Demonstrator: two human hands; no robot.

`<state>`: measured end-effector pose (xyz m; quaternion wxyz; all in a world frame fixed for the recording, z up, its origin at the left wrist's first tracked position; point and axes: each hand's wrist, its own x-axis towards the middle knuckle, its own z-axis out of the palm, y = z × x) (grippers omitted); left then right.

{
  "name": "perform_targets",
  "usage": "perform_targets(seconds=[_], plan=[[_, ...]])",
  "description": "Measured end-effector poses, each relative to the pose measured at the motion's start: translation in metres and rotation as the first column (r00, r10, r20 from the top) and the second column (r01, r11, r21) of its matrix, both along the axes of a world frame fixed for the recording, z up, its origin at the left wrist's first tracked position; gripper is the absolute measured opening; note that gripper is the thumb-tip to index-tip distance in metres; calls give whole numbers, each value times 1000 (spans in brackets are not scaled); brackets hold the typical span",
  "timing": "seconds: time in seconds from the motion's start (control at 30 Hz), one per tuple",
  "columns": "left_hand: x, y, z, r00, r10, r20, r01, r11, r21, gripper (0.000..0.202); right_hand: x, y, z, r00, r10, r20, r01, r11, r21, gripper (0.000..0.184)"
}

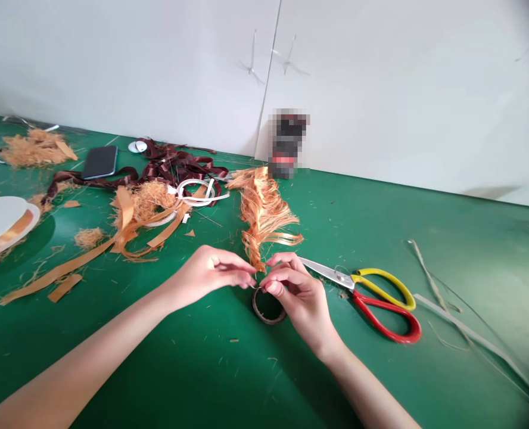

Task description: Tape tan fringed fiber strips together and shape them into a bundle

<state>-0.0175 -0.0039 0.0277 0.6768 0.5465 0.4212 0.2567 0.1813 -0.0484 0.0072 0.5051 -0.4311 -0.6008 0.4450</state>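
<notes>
My left hand (211, 275) and my right hand (293, 300) meet above the green work surface (193, 369), fingertips almost touching. Both pinch fine strands at the lower tip of a frayed orange ribbon bundle (264, 217), though the fingers hide the exact grip. Under my right fingers lies a narrow brown tape ring (268, 317), with a thin strand running toward it. To the right of my right hand are red-and-yellow-handled scissors (380, 304), their steel blades (322, 271) pointing toward that hand.
Left of my hands lie orange ribbon strips (125, 226), fluffy orange fibre piles (34, 149), dark maroon ribbon (175, 167), white strips, a phone (99, 162) and a white spool (0, 220). Pale strips (461, 322) lie at right. A pixelated object (288, 143) stands against the white wall.
</notes>
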Motion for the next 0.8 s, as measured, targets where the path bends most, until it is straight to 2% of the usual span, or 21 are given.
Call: perform_targets(seconds=[0.07,0.2,0.27,0.33,0.4,0.57,0.67,0.8], plan=[[6,-6,-3,995,-41,91,49,994,-94,20,0,-1,-2,1000,23,-21,-23,1000,1,6],[16,-16,-13,978,36,204,11,975,-224,18,-1,-2,-3,1000,-2,-31,2,1000,-5,6],[18,-19,-16,975,22,222,38,964,-264,16,-2,-2,-1,1000,-11,-16,10,1000,-14,8],[18,-20,-17,979,3,202,49,966,-253,12,-1,-2,2,1000,-6,-10,6,1000,-23,15],[16,-19,-16,986,42,160,-10,981,-195,9,1,-2,3,999,-28,-15,28,999,-33,19],[11,-15,-11,956,262,134,-259,965,-38,40,6,0,0,969,-221,-110,211,973,-95,27],[11,-13,-10,958,270,97,-267,963,-39,33,5,1,-1,950,-290,-117,278,954,-110,23],[14,-13,-9,970,239,44,-232,965,-119,26,2,1,2,960,-274,-55,270,960,-78,20]])
